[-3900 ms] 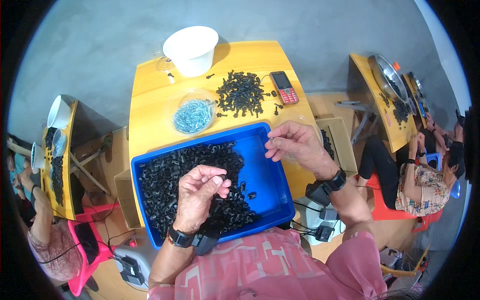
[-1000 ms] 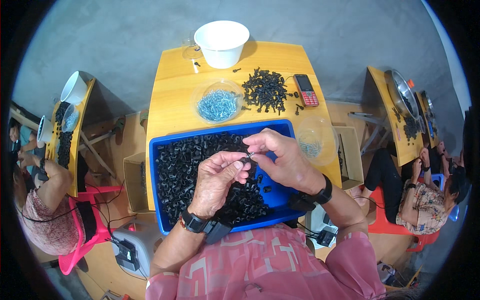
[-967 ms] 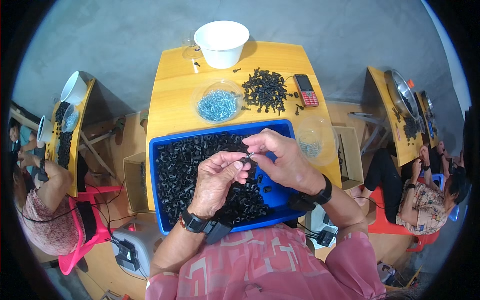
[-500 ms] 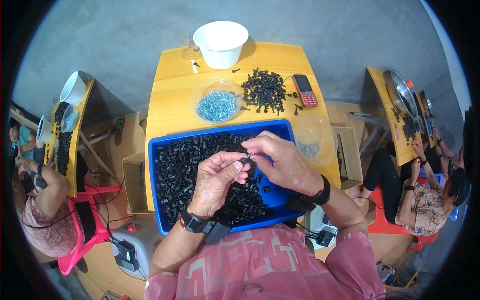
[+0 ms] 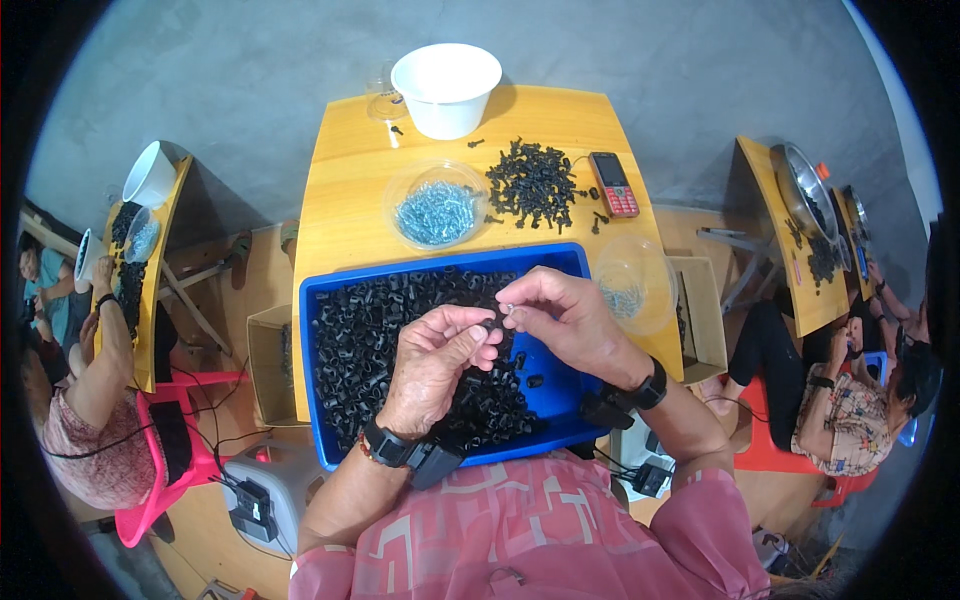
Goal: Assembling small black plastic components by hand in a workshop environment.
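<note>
Above a blue tray [image 5: 455,457] heaped with small black plastic clips [image 5: 400,320], both my hands are close together. Between thumb and fingers, my left hand [image 5: 437,362] pinches one black plastic clip [image 5: 490,324]. My right hand [image 5: 565,318] is closed in a pinch just beside it, on a small silvery piece [image 5: 508,309] that looks like a screw, mostly covered by the fingertips. Beyond the tray stands a clear round tub of silver screws [image 5: 436,213]. To its right lies a pile of black parts with stems [image 5: 535,185].
A white bowl [image 5: 446,105] stands at the table's far edge, and a red and black phone [image 5: 613,185] lies right of the pile. A second clear tub [image 5: 632,285] with few screws sits by the tray's right corner. Cardboard boxes [image 5: 700,320] flank the table; people work at both sides.
My right fingertips have drawn slightly apart from the clip in my left hand, which stays nearly still. The person at left has reached an arm forward to a white container.
</note>
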Motion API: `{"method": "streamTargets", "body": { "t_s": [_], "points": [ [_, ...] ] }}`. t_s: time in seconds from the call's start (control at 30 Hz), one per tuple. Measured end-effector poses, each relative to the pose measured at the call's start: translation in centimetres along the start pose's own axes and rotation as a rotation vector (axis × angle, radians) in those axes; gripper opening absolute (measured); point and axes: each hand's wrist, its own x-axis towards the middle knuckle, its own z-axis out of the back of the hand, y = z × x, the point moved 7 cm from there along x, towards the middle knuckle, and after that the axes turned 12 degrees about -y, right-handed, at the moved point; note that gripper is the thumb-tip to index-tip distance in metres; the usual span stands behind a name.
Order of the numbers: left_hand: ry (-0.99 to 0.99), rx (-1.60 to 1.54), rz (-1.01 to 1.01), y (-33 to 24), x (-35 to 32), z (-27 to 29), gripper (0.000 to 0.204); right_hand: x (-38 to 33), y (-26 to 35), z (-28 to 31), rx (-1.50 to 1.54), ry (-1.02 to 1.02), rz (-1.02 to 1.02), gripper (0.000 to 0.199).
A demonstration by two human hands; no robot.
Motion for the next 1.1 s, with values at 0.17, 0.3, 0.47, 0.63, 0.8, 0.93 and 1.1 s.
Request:
{"method": "streamTargets", "body": {
  "t_s": [0.17,0.3,0.47,0.63,0.8,0.93,1.1],
  "points": [
    [-0.007,-0.003,0.004,-0.1,0.0,-0.1,0.019,0.3,-1.0,0.0,0.276,-0.012,-0.164,0.016],
    [-0.004,-0.001,0.007,0.0,0.0,0.0,0.019,0.3,-1.4,-0.3,0.302,-0.013,-0.184,0.015],
    [0.004,-0.018,0.000,-0.1,-0.1,-0.2,0.019,-0.2,-1.4,-1.2,0.314,-0.001,-0.162,0.014],
    [0.015,-0.044,0.008,0.2,0.0,0.0,0.016,-0.3,-1.2,-1.2,0.298,-0.002,-0.090,0.014],
    [0.015,-0.056,0.008,0.3,0.1,-0.1,0.015,-0.4,-0.3,-1.2,0.243,-0.007,0.049,0.014],
    [0.009,-0.045,0.014,0.3,0.1,-0.1,0.014,-0.5,-0.4,-1.0,0.187,-0.017,0.066,0.015],
    [0.026,-0.065,0.015,0.3,0.0,-0.1,0.014,-0.7,1.7,-0.9,-0.065,0.020,0.231,0.015]
  ]
}}
